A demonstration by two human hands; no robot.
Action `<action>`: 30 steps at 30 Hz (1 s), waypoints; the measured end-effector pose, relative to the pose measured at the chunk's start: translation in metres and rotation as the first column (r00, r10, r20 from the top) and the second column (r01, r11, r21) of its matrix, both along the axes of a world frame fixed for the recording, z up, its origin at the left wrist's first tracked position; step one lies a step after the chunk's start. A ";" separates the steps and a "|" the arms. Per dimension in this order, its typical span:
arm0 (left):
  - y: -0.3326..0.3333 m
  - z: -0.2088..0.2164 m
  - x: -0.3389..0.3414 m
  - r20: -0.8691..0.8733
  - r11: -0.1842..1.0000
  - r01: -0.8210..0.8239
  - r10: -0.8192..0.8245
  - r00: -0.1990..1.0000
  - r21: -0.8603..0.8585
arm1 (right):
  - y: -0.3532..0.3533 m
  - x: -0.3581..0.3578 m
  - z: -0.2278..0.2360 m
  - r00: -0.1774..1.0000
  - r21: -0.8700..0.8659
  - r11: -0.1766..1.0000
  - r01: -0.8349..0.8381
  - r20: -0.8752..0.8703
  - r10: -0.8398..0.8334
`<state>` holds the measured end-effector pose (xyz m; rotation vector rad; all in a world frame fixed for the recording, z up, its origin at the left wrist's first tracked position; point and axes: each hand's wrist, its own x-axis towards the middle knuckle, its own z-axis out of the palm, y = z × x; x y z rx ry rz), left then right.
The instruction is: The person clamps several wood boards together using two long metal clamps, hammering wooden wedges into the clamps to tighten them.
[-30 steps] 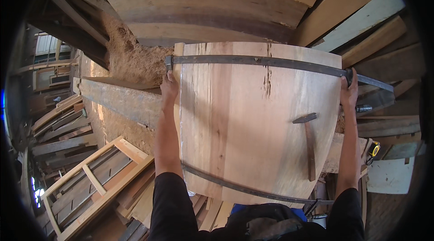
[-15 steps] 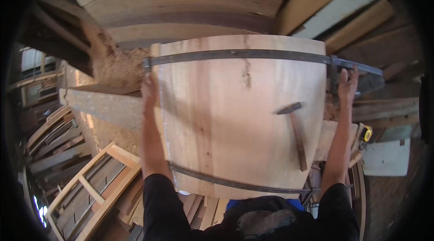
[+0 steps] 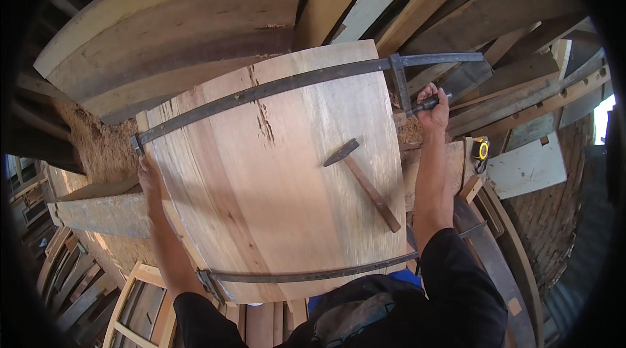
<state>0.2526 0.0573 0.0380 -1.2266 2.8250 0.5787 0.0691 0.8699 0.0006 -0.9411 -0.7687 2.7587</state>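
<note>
A broad wooden panel (image 3: 280, 172) made of joined boards lies in front of me. A long dark metal bar clamp (image 3: 274, 86) spans its far part. At the clamp's right end my right hand (image 3: 433, 108) is closed around the dark screw handle (image 3: 425, 103), beside the sliding jaw. My left hand (image 3: 150, 177) grips the panel's left edge just below the clamp's fixed end, some of its fingers hidden. On the panel's right half rests a hammer (image 3: 372, 193) with a wooden handle. A second bar clamp (image 3: 313, 276) crosses the panel's near part.
Curved planks (image 3: 176, 22) stand behind the panel, with more boards (image 3: 489, 15) at the far right. Sawdust (image 3: 104, 146) is heaped on the left. A yellow tape measure (image 3: 480, 148) sits at the right, and a wooden frame (image 3: 140, 309) leans at the lower left.
The view has turned, so the panel appears tilted and further left. My right hand has shifted from the clamp's bar and jaw area to its screw handle. My left hand stays at the left edge.
</note>
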 end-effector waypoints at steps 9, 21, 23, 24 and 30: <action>0.004 -0.001 -0.004 0.066 0.999 0.005 -0.002 0.998 -0.044 | -0.027 -0.017 0.031 0.845 0.606 0.773 -0.188 0.501 -0.187; 0.023 0.003 -0.009 0.092 0.996 -0.055 0.062 0.994 -0.071 | 0.028 0.017 0.040 0.892 0.311 0.885 -0.345 0.403 0.206; 0.027 0.002 -0.003 0.051 0.997 -0.077 0.078 0.996 -0.018 | 0.039 0.014 0.030 0.872 0.235 0.888 -0.395 0.401 0.282; 0.025 0.005 0.003 0.016 0.996 -0.090 0.089 0.996 0.022 | 0.043 0.014 0.023 0.847 0.143 0.887 -0.440 0.395 0.356; 0.069 0.028 -0.038 0.044 0.993 -0.119 0.120 0.992 -0.022 | 0.039 0.021 0.028 0.961 -0.009 0.962 -0.274 -0.028 0.274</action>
